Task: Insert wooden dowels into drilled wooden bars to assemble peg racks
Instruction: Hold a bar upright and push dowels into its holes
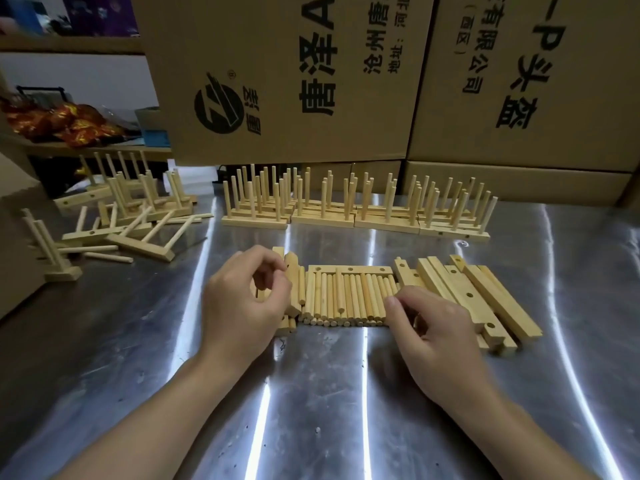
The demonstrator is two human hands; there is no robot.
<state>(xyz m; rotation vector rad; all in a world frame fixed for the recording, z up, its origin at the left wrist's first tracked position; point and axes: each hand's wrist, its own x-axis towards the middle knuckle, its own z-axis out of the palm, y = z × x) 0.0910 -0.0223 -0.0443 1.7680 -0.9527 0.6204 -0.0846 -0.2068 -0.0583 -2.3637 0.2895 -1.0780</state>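
Note:
A row of loose wooden dowels (349,299) lies side by side on the steel table (329,410), between my hands. My left hand (242,299) curls its fingers round a drilled wooden bar (293,289) at the row's left end. My right hand (433,323) rests on the right end of the dowels, fingers bent down onto them; whether it pinches one is hidden. A drilled bar (349,269) lies across the far side of the dowels. Several drilled bars (474,299) lie in a slanted pile to the right.
Finished peg racks (356,209) stand in a row at the back of the table. A loose heap of racks and dowels (121,216) lies at the left. Large cardboard boxes (284,74) wall off the rear, and another box edge (17,237) stands far left.

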